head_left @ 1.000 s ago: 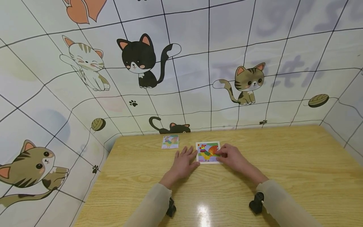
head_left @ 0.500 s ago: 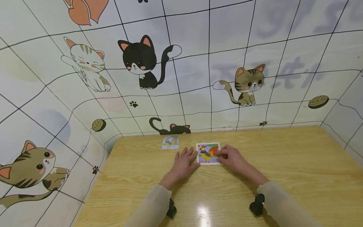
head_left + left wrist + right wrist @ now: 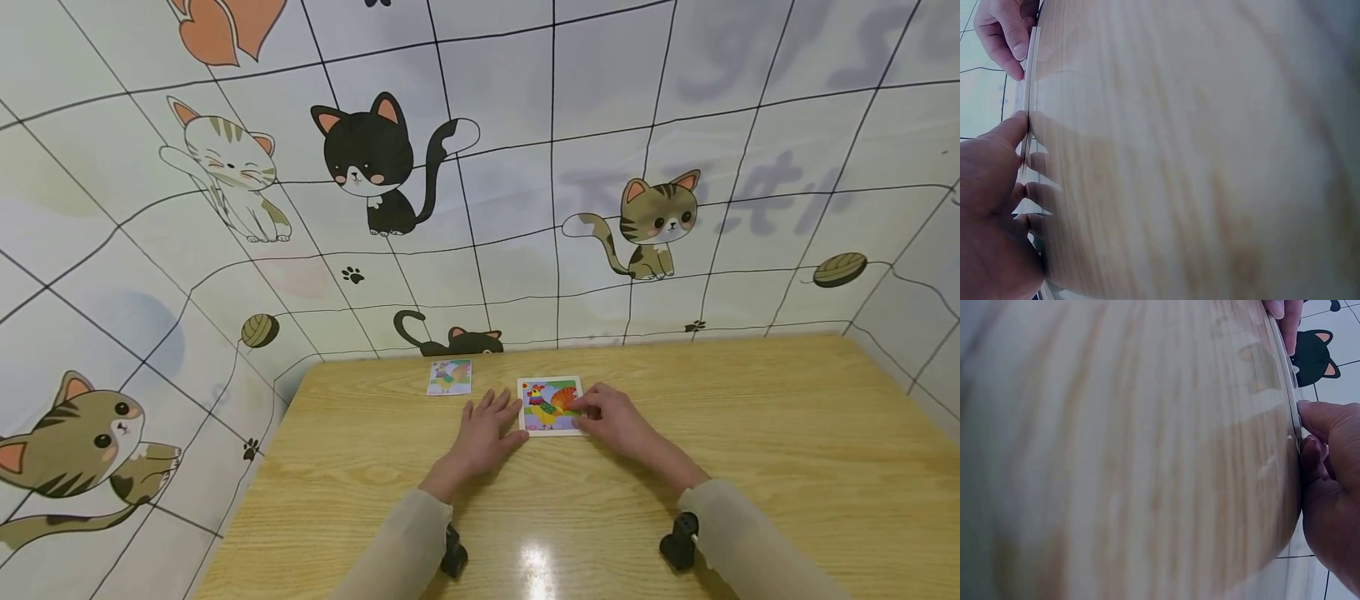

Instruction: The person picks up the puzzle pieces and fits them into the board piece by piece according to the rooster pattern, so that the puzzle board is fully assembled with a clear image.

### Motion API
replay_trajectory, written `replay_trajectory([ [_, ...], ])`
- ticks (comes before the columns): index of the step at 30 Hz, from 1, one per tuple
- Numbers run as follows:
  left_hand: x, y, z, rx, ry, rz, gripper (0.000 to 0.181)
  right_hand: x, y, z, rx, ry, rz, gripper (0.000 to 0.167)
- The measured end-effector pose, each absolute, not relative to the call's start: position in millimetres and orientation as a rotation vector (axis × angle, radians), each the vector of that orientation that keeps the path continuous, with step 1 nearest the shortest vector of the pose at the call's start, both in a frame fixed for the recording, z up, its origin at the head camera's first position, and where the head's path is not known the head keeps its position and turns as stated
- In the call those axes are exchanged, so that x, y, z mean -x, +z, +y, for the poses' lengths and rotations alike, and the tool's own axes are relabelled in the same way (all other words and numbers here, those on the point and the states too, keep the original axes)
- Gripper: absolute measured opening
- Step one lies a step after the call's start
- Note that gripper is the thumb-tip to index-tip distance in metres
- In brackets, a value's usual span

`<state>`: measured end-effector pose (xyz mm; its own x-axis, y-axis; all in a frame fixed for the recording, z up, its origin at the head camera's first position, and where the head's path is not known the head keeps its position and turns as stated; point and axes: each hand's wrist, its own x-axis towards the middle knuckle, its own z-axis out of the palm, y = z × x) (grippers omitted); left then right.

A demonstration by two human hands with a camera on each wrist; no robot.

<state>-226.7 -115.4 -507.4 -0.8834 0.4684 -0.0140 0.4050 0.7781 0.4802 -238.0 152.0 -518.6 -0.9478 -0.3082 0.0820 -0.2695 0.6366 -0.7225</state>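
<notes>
A white-framed rooster picture board (image 3: 551, 431), like a small puzzle, lies flat on the wooden table. My left hand (image 3: 483, 433) rests at its left side, fingers spread and fairly straight, with the fingertips against the frame. From the right, my right hand (image 3: 617, 419) curls its fingers over the board's edge; thumb and index finger grip there, on the picture's right part. Whether a loose piece lies under those fingertips is hidden. In both wrist views the board shows only edge-on, as a thin strip.
A paler card (image 3: 450, 377) with a matching rooster lies further back on the left, near the wall. The table (image 3: 750, 433) meets a wall (image 3: 525, 208) printed with cats behind it. A black wrist device (image 3: 678, 542) hangs below the right sleeve.
Both hands keep their places at the board, which has not visibly moved. Only the head view has shifted very slightly.
</notes>
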Motion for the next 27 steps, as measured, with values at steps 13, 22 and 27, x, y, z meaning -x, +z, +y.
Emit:
replay_trajectory([
  [13,229.5,-508.1,-112.9,-0.727,0.751,2.83,0.059,235.8,-516.3,154.9,0.485,-1.246,2.81,0.018],
  [22,232.7,-509.3,-114.2,-0.723,0.751,2.831,0.06,228.5,-500.8,156.8,0.477,-1.359,2.791,0.022],
  [27,239.1,-497.6,-117.9,-0.726,0.708,2.874,0.059,231.0,-484.1,164.8,0.56,-1.331,2.871,0.023],
])
